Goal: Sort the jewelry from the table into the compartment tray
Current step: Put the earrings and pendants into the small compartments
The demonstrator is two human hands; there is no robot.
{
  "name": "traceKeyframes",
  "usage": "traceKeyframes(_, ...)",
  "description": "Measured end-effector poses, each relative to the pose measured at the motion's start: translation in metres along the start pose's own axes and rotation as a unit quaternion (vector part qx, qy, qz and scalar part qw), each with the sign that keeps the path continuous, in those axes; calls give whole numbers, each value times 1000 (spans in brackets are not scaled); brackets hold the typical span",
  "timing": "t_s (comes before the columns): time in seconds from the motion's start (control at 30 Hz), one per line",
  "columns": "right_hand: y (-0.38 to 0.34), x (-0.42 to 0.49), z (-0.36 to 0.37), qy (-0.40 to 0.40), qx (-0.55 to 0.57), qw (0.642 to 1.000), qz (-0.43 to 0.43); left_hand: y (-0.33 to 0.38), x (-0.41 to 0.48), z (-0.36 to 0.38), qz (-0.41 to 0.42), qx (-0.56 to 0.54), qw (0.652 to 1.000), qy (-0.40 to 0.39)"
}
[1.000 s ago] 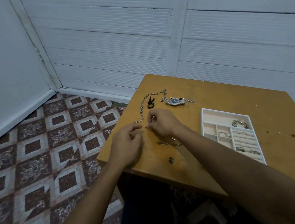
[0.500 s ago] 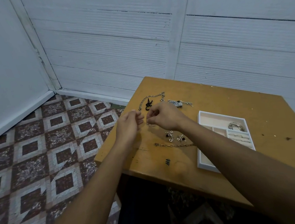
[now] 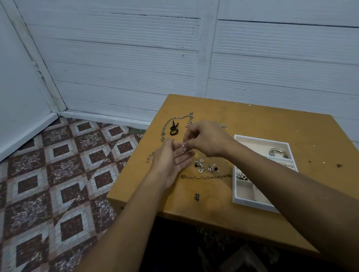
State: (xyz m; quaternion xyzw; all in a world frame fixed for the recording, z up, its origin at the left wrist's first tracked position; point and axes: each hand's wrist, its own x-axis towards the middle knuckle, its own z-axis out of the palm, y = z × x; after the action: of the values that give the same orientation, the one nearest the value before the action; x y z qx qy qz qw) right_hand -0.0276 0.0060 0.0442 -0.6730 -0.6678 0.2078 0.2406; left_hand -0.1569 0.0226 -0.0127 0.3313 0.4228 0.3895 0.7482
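Observation:
My right hand [image 3: 207,140] pinches a small silver earring [image 3: 183,148] over the palm of my left hand [image 3: 172,160], whose fingers lie straight, palm up. Both hands hover above the wooden table [image 3: 260,128]. Under them lie two heart-shaped earrings [image 3: 205,167] and a thin chain [image 3: 206,177]. A long silver chain [image 3: 173,123] curves at the far left beside a black ring [image 3: 174,130]. The white compartment tray [image 3: 245,199] sits to the right, holding silver bangles [image 3: 278,152] and small pieces [image 3: 241,176]; my right forearm hides part of it.
The watch is mostly hidden behind my right hand; only its strap end [image 3: 223,126] shows. A black hash mark [image 3: 197,197] is drawn near the table's front edge. Patterned floor tiles [image 3: 58,179] lie left of the table, white panelled walls [image 3: 123,54] behind.
Both hands rose off the table, the right one carrying the small earring. My left hand turned palm up beneath it. The view also shifted, so the table sits lower and further right.

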Motion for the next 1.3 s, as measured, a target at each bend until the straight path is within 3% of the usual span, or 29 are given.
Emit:
traceKeyframes(0.4,43,-38,-28,50,15,997,59,-14,-5,40,-87,51,989,-109)
traceKeyframes(0.77,90,-94,-63,121,45,984,123,-26,-13,107,-92,187,959,-191)
traceKeyframes(0.93,108,-112,-71,134,46,979,145,-35,-18,129,-111,218,947,-208)
traceKeyframes(1.3,124,-125,-64,141,69,973,167,-39,-22,138,-62,341,915,-207)
